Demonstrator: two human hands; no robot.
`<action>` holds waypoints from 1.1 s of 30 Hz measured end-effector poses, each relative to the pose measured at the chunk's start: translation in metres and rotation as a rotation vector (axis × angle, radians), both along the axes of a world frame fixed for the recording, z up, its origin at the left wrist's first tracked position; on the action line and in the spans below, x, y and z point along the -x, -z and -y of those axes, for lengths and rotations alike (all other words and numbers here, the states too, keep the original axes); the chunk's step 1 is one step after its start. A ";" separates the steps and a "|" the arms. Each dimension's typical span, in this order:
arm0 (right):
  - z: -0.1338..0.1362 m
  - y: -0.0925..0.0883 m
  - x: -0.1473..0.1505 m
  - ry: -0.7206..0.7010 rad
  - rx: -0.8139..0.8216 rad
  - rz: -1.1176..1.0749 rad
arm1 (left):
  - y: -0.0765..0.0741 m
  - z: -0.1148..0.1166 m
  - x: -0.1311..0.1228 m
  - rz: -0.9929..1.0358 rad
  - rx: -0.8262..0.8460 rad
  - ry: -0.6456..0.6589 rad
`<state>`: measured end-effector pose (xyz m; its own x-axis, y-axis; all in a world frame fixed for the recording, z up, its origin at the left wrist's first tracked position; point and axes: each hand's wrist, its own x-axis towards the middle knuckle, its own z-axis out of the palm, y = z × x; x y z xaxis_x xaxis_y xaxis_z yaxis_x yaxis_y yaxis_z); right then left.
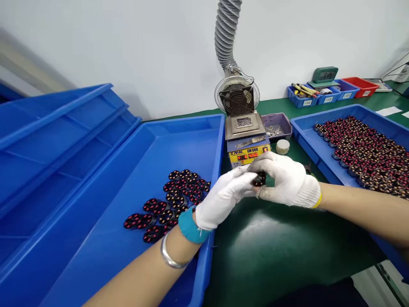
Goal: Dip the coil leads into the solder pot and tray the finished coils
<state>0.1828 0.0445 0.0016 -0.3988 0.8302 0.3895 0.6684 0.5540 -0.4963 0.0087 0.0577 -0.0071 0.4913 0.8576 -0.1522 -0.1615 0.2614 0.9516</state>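
Observation:
Both my hands wear white knit gloves and meet above the green mat (pixel 271 251), just in front of the solder pot (pixel 246 136). Between them is one small dark wound coil (pixel 259 179) with red wire. My right hand (pixel 286 181) curls over it from the right. From the left, my left hand (pixel 225 198) pinches the same coil with its fingertips. A blue cuff and a silver bangle show on my left wrist. Most of the coil is hidden by the fingers.
A large blue tray (pixel 140 179) on the left holds several finished coils (pixel 174 200). Another blue tray (pixel 306 128) on the right is packed with coils (pixel 367 149). Behind the pot stand a fan (pixel 238 100) with a grey hose, a purple dish, small bins and stacked blue trays (pixel 54 140).

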 end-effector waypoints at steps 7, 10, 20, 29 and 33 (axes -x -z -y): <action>-0.002 0.001 0.000 0.113 -0.005 0.106 | -0.002 0.014 -0.016 -0.310 -0.211 -0.294; -0.002 0.002 0.000 0.100 0.070 0.141 | 0.006 0.011 -0.015 -0.363 -0.320 -0.333; -0.012 -0.006 -0.014 0.148 0.287 0.193 | 0.015 0.004 -0.011 -0.313 -0.344 -0.362; -0.022 -0.009 -0.021 0.265 0.380 0.049 | 0.015 -0.001 -0.010 -0.208 -0.206 -0.400; -0.028 -0.001 -0.026 0.100 0.391 0.026 | 0.016 -0.001 -0.010 -0.250 -0.218 -0.393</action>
<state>0.2087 0.0725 0.0024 -0.3137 0.9491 0.0273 0.7246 0.2578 -0.6391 0.0188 0.0587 -0.0233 0.0973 0.9950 -0.0208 0.0324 0.0177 0.9993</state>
